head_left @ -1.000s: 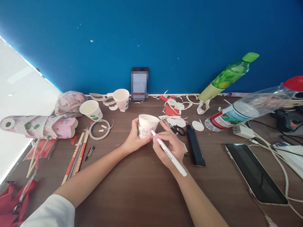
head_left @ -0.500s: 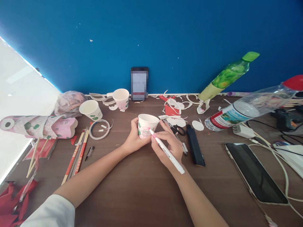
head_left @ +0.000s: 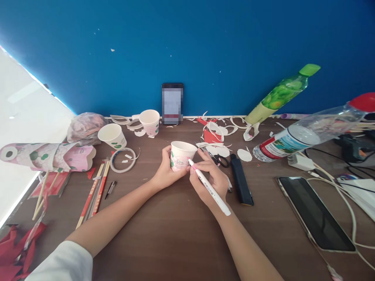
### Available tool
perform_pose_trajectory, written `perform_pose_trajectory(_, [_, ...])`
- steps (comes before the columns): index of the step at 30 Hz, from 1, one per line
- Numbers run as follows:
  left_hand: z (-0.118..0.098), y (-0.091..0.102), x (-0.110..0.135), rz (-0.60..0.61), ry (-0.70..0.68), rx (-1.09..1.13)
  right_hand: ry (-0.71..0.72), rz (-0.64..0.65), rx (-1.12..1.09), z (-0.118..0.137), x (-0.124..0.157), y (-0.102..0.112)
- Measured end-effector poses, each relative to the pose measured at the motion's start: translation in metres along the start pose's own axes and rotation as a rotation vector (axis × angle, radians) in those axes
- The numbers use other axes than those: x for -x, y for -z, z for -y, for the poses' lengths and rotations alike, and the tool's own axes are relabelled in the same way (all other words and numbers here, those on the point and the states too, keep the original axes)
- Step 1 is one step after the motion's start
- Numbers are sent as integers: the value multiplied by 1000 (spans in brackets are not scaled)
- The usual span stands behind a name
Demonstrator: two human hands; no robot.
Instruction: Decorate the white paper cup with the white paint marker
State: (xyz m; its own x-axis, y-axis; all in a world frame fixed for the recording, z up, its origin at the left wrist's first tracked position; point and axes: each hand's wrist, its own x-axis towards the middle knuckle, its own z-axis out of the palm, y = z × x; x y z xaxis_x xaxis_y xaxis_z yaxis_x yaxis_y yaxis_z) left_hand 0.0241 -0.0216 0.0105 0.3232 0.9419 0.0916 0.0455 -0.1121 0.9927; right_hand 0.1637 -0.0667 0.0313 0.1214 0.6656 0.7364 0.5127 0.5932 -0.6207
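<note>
- Head view: a printed paper cup (head_left: pixel 179 160) stood roughly upright between the two hands, above the near-middle of the bench (head_left: pixel 181 238); whether its base touched the wood could not be told.
- Left hand (head_left: pixel 165 168): fingers wrapped around the cup's side, grasping it.
- Right hand (head_left: pixel 212 177): fingers pinched a white marker (head_left: pixel 210 190), its pink-collared tip at the cup's outer wall.
- Done, by the look of it: pink tint surrounded part of the lettering and green print.
- Left, seemingly: pale patches remained on that wall; its far side was hidden, so overall coverage could not be judged.
- Nearby: a pink-tinted cup (head_left: pixel 151 129) stood behind, while a mostly white cup (head_left: pixel 113 139) leaned further left, apparently uncoloured.
- Further left lay a layered pink paper craft (head_left: pixel 49 157), seemingly well advanced.
- Scissors (head_left: pixel 225 161) and paper offcuts (head_left: pixel 216 151) lay beyond the right hand.
</note>
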Motion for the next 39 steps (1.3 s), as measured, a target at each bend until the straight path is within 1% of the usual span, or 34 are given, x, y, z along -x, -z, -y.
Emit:
perform_pose_trajectory(10, [1,1,0,-3,9,1,-12,11,-22,0,-1,1])
perform_pose_trajectory(14, [-1,0,0,-17,21,26,-11,-6,-48,-1,0,1])
perform_pose_trajectory(19, [2,0,1,13,47,-4,49,-52,-24,-2,2,1])
perform_pose_trajectory(23, [7,0,1,-62,8,-92,150,7,46,1,1,0])
perform_pose_trajectory(26, [8,0,2,-121,-53,-174,222,57,119,3,0,0])
perform_pose_trajectory(29, [9,-1,2,-200,-119,-273,273,69,188,5,0,-2])
perform_pose_trajectory(34, [12,-2,2,-279,-197,-405,268,39,216,6,2,-7])
perform_pose_trajectory(39, [15,-2,2,-290,-257,-488,263,25,227,5,4,-9])
